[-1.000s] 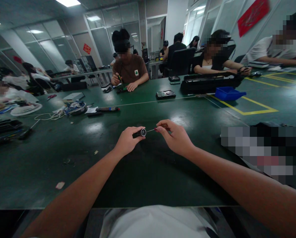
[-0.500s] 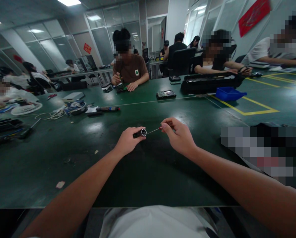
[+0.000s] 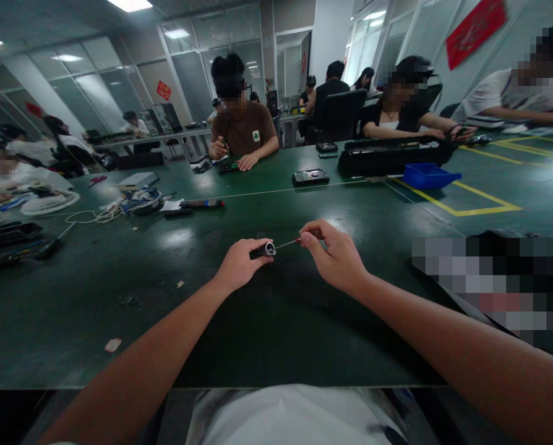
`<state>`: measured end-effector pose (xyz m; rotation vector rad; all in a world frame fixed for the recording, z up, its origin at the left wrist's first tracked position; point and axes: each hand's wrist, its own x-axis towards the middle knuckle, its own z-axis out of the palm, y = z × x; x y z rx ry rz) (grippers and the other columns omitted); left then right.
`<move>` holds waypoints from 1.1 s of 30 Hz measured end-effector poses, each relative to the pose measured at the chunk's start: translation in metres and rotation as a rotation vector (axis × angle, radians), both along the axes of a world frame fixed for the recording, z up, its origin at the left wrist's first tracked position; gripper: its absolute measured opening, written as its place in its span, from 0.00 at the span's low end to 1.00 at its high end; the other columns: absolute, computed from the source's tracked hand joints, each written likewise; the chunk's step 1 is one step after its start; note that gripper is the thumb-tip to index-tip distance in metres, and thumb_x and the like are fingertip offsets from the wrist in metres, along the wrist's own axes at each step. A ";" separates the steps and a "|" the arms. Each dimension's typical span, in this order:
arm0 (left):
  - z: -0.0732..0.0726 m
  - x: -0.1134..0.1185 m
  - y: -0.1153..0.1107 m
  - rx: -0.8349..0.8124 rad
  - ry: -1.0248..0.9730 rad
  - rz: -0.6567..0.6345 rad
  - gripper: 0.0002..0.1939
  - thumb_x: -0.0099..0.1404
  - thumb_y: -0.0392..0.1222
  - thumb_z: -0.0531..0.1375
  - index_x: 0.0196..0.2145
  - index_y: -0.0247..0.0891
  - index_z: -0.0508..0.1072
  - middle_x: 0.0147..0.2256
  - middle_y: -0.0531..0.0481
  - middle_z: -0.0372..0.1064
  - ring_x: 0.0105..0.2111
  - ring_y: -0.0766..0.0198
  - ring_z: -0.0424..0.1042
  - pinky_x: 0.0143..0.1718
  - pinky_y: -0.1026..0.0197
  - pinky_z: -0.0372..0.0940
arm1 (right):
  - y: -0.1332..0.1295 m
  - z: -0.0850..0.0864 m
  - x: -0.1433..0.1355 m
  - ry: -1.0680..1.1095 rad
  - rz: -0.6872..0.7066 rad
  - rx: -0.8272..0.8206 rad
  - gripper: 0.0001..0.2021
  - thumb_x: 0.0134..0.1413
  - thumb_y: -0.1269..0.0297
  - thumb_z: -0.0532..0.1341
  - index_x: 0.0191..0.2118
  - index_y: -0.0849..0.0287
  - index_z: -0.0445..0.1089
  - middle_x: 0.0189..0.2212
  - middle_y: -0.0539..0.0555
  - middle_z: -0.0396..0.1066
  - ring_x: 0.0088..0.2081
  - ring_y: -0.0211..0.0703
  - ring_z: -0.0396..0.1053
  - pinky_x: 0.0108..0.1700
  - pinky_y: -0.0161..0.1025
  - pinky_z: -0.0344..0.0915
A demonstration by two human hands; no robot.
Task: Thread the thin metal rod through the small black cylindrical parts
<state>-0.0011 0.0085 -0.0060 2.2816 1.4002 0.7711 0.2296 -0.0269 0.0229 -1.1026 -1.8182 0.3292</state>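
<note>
My left hand [image 3: 239, 264] is closed around a short black cylinder with a pale ring at its end [image 3: 270, 248]. That round end faces right, and the rest of the cylinder is mostly hidden by my fingers. In my right hand [image 3: 332, 253] is a thin screwdriver [image 3: 288, 243] with a red handle, pinched between thumb and fingers. Its metal shaft points left, and the tip is at the cylinder's open end; how deep it reaches I cannot tell. Both hands are above the green table [image 3: 276, 334].
Across the table a person in a brown shirt [image 3: 246, 130] works on a green board. A hard drive [image 3: 310, 177], a blue bin [image 3: 429, 175] and a long black casing [image 3: 392, 156] lie beyond my hands. Cables [image 3: 140, 201] and a pen-shaped tool [image 3: 205, 203] lie left.
The screwdriver has shifted slightly left and up, nearer the cylinder's end. The cylinder's end has turned or moved a little to the right and down.
</note>
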 end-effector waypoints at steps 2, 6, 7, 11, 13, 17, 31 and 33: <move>0.000 0.000 0.000 0.000 -0.002 0.006 0.22 0.61 0.45 0.66 0.54 0.48 0.74 0.45 0.49 0.75 0.46 0.54 0.69 0.50 0.51 0.62 | 0.000 0.000 0.000 -0.011 -0.022 0.010 0.06 0.64 0.62 0.55 0.39 0.56 0.68 0.30 0.52 0.75 0.33 0.44 0.73 0.37 0.40 0.64; 0.001 0.000 0.000 0.001 -0.009 0.018 0.22 0.62 0.45 0.65 0.54 0.48 0.74 0.44 0.49 0.75 0.45 0.54 0.70 0.50 0.51 0.62 | 0.002 0.000 0.000 -0.034 -0.065 0.014 0.07 0.64 0.62 0.55 0.39 0.56 0.68 0.30 0.52 0.75 0.33 0.44 0.73 0.36 0.40 0.64; 0.002 0.000 -0.001 0.001 -0.019 0.017 0.21 0.62 0.44 0.65 0.54 0.47 0.74 0.45 0.49 0.75 0.46 0.54 0.70 0.51 0.50 0.62 | 0.002 -0.001 0.000 -0.035 -0.074 0.010 0.07 0.64 0.62 0.55 0.39 0.56 0.68 0.30 0.52 0.75 0.33 0.45 0.73 0.36 0.40 0.64; 0.001 -0.001 0.000 0.006 -0.145 0.035 0.19 0.62 0.43 0.65 0.52 0.43 0.74 0.51 0.47 0.72 0.51 0.55 0.69 0.57 0.50 0.60 | 0.004 -0.001 0.001 -0.021 -0.092 -0.007 0.08 0.64 0.61 0.54 0.39 0.56 0.68 0.31 0.53 0.75 0.34 0.46 0.73 0.37 0.42 0.65; -0.001 -0.001 0.002 -0.024 -0.266 0.051 0.19 0.62 0.43 0.64 0.51 0.40 0.73 0.51 0.46 0.72 0.52 0.55 0.69 0.57 0.51 0.60 | 0.004 -0.001 0.002 -0.013 -0.086 -0.004 0.07 0.64 0.61 0.54 0.39 0.56 0.68 0.31 0.54 0.75 0.34 0.46 0.73 0.38 0.42 0.65; -0.004 0.001 0.007 -0.182 -0.575 0.063 0.21 0.68 0.44 0.57 0.57 0.39 0.66 0.50 0.43 0.71 0.47 0.59 0.71 0.49 0.56 0.66 | 0.003 0.001 0.002 -0.009 -0.077 -0.012 0.08 0.65 0.61 0.54 0.38 0.56 0.68 0.31 0.53 0.75 0.34 0.46 0.73 0.37 0.42 0.65; 0.009 0.013 -0.015 -0.039 0.146 -0.102 0.16 0.67 0.45 0.58 0.51 0.42 0.72 0.47 0.45 0.71 0.47 0.54 0.69 0.49 0.52 0.63 | 0.005 -0.001 0.002 -0.008 -0.077 -0.031 0.08 0.64 0.61 0.55 0.39 0.56 0.69 0.32 0.54 0.75 0.34 0.47 0.74 0.37 0.42 0.65; 0.007 0.016 -0.017 -0.014 0.243 -0.153 0.17 0.68 0.45 0.56 0.53 0.43 0.72 0.47 0.44 0.70 0.48 0.53 0.69 0.50 0.52 0.63 | 0.005 -0.002 0.002 -0.006 -0.075 -0.029 0.08 0.64 0.60 0.55 0.39 0.56 0.69 0.31 0.53 0.75 0.34 0.46 0.74 0.37 0.42 0.66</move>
